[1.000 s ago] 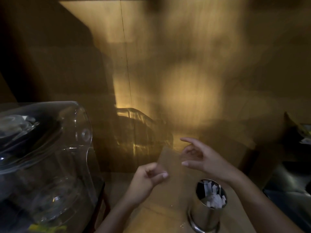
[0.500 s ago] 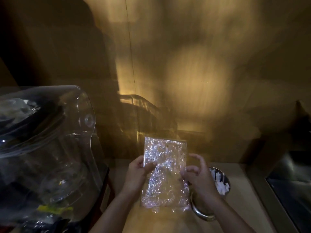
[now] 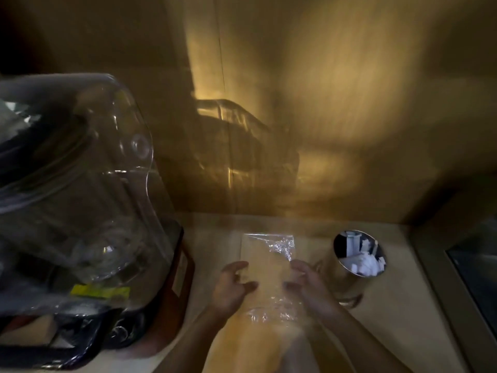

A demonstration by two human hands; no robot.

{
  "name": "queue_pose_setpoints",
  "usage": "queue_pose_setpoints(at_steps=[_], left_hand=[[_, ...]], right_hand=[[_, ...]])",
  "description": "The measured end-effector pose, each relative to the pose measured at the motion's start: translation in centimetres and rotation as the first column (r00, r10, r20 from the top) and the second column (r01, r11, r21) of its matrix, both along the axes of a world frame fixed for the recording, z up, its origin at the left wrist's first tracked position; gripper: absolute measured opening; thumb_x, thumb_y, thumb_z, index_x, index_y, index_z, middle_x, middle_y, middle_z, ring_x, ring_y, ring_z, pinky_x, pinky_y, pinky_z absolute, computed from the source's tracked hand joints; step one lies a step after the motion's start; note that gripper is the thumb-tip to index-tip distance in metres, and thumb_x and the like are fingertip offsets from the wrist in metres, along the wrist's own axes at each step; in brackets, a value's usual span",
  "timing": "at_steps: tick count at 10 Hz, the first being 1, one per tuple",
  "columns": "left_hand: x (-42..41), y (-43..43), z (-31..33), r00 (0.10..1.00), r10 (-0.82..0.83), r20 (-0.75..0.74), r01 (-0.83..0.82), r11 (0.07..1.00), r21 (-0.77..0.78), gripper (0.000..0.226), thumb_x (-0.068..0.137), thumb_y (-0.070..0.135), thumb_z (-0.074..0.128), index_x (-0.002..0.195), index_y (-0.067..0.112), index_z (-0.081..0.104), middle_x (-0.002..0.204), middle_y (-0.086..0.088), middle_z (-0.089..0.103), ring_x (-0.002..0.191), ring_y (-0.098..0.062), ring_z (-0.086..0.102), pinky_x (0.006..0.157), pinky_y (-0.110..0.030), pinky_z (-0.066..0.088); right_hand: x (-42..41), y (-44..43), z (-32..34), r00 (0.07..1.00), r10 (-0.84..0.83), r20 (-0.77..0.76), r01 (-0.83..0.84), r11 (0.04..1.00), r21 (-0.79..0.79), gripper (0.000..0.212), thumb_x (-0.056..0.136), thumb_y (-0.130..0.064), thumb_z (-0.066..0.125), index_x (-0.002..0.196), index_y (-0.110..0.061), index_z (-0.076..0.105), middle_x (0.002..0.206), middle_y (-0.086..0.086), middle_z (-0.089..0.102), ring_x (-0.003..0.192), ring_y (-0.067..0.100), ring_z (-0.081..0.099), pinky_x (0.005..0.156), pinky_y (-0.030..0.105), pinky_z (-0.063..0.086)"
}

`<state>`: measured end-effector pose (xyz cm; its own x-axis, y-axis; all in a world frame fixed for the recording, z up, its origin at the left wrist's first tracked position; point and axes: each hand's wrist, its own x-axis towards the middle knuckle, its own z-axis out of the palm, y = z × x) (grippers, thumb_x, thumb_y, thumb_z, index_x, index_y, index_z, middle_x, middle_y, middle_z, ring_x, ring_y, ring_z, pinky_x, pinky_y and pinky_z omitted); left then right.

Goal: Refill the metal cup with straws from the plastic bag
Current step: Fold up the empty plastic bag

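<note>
plastic bag [image 3: 267,267] lies thin, limp and slippery on the surface between both hands, left hand [image 3: 231,286] and right hand [image 3: 306,285] pinching its edges; metal cup [image 3: 355,265] stands just right of them.

A pale surface [image 3: 390,319] carried a metal cup [image 3: 347,281] at right, a clear bag [image 3: 269,254] at centre, and a clear container [image 3: 80,184] at left.

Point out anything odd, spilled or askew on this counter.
Nothing is spilled. The plastic bag, held between the left hand and right hand, looks flat and see-through, and I cannot make out straws in it. The metal cup stands upright with white wrapped straws inside.
</note>
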<state>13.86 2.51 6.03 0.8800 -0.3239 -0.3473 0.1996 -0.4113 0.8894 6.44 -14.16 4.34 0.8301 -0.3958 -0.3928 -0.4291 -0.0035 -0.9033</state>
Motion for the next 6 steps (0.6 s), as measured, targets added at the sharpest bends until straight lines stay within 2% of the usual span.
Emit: queue_pose_setpoints(at_steps=[1,2,3,4,5,6], left_hand=[[0.0,0.0,-2.4,0.991,-0.121,0.061,0.11,0.981,0.158,0.063,0.073,0.004,0.074,0.13,0.005,0.046,0.136,-0.012,0.039,0.117,-0.023,0.047,0.101,-0.031,0.042],[-0.2,-0.2,-4.2,0.962,-0.264,0.063,0.228,0.911,0.344,0.068,0.08,0.017,0.069,0.139,0.009,0.035,0.15,-0.012,0.023,0.134,-0.025,0.034,0.109,-0.025,0.029],[-0.6,0.0,-5.6,0.939,-0.335,0.076,0.269,0.855,0.443,0.055,0.083,0.022,0.062,0.133,0.012,0.043,0.148,-0.011,0.03,0.135,-0.023,0.031,0.103,-0.021,0.026],[-0.9,0.5,-6.2,0.895,-0.441,0.067,0.336,0.766,0.548,0.053,0.084,0.027,0.059,0.133,0.015,0.041,0.148,-0.012,0.03,0.135,-0.027,0.03,0.107,-0.03,0.029],[-0.9,1.2,-6.6,0.861,-0.504,0.066,0.345,0.674,0.653,0.06,0.088,0.034,0.053,0.141,0.021,0.027,0.155,-0.01,0.016,0.14,-0.03,0.02,0.113,-0.038,0.024],[0.0,1.0,-5.6,0.862,-0.495,0.106,0.3,0.669,0.68,0.062,0.089,0.037,0.051,0.142,0.02,0.025,0.154,-0.009,0.021,0.139,-0.028,0.022,0.114,-0.04,0.022]], right_hand=[[0.2,0.4,-1.6,0.991,0.088,-0.096,-0.103,0.983,-0.154,0.06,0.071,0.003,0.07,0.125,-0.008,0.047,0.122,0.015,0.046,0.112,0.028,0.049,0.099,0.041,0.042],[0.1,0.8,-2.3,0.975,0.162,-0.154,-0.198,0.944,-0.262,0.054,0.067,-0.007,0.068,0.118,-0.008,0.052,0.119,0.02,0.051,0.107,0.032,0.054,0.093,0.046,0.047],[-0.2,1.0,-3.1,0.946,0.204,-0.251,-0.273,0.919,-0.285,0.063,0.063,-0.023,0.059,0.123,-0.011,0.049,0.124,0.016,0.049,0.115,0.031,0.051,0.097,0.044,0.044],[-0.8,0.9,-3.7,0.893,0.278,-0.354,-0.413,0.818,-0.4,0.053,0.066,-0.015,0.065,0.117,-0.009,0.054,0.122,0.013,0.05,0.118,0.025,0.049,0.098,0.034,0.041],[-1.0,0.6,-4.5,0.875,0.284,-0.391,-0.462,0.728,-0.506,0.045,0.076,-0.016,0.061,0.118,-0.01,0.049,0.124,0.008,0.048,0.12,0.021,0.045,0.098,0.028,0.036],[0.1,0.4,-3.4,0.864,0.291,-0.411,-0.492,0.666,-0.561,0.046,0.08,-0.018,0.056,0.124,-0.008,0.044,0.128,0.01,0.046,0.122,0.02,0.041,0.101,0.028,0.034]])
